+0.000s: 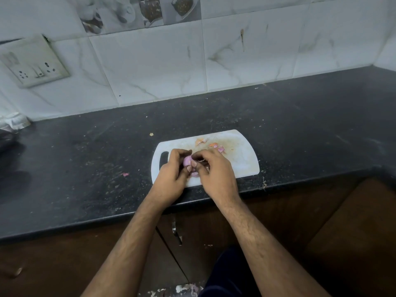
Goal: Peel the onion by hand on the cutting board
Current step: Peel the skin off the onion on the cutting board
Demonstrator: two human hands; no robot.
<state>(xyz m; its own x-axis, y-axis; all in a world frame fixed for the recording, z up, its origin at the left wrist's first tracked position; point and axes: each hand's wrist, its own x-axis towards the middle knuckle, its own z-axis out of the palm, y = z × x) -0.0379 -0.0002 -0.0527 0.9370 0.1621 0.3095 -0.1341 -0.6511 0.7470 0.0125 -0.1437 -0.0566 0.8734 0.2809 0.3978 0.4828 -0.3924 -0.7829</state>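
Both hands [171, 174] [214, 170] grip the onion [188, 161] between them.

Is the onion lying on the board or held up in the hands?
Held: both hands grip the onion above the cutting board; contact underneath is hidden.

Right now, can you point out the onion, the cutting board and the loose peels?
onion [188, 161]: head view, pink flesh showing between the hands.
cutting board [242, 161]: head view, bare right part.
loose peels [220, 149]: head view, pink scrap behind the hands.
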